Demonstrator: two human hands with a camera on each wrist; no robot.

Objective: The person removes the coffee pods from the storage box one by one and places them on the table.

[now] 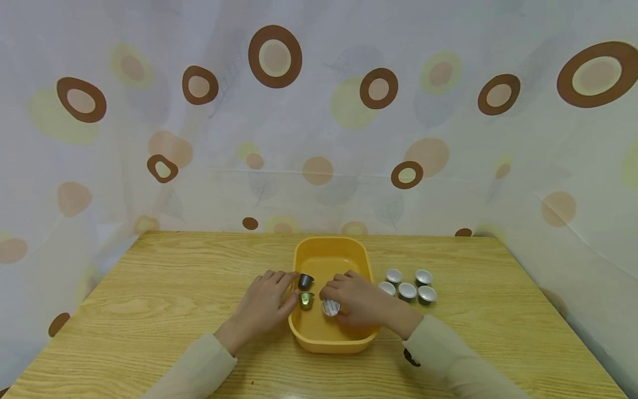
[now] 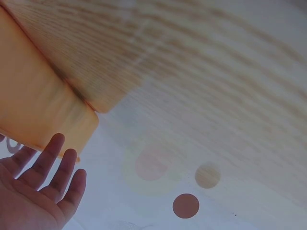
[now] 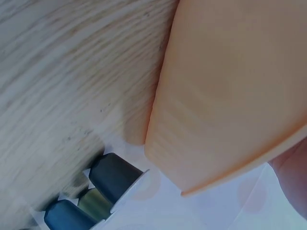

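- Tray point(image 1: 334, 348), one, yellow, rounded corners: on the table point(image 1: 199, 277), between the two arms.
- White-lidded capsule point(image 1: 331, 308), one: inside the tray, toward the near half, tilted so that its printed lid faces the head camera; pinched by the right hand.
- Right hand point(image 1: 361, 299), one: reaching over the tray's right rim, fingers curled and gripping the white-lidded capsule; fingertips partly hidden.
- Dark capsule point(image 1: 305, 282), one: inside the tray, along its left wall.
- Gold-green capsule point(image 1: 306, 301), one: inside the tray, along the left wall, just nearer than the dark capsule.
- Left hand point(image 1: 264, 302), one: at the tray's left rim, fingers apart and loosely extended, gripping nothing; index finger and thumb close beside the two left-hand capsules, contact uncertain.
- Group of five capsules point(image 1: 407, 291): on the table just right of the tray, pale lids upward, two behind and three in front; black, blue and green bodies show in the right wrist view.
- Sleeves point(image 1: 458, 354), two, pale.
- Backdrop cloth point(image 1: 319, 144), white, patterned with brown rings and pale spots: behind the table.
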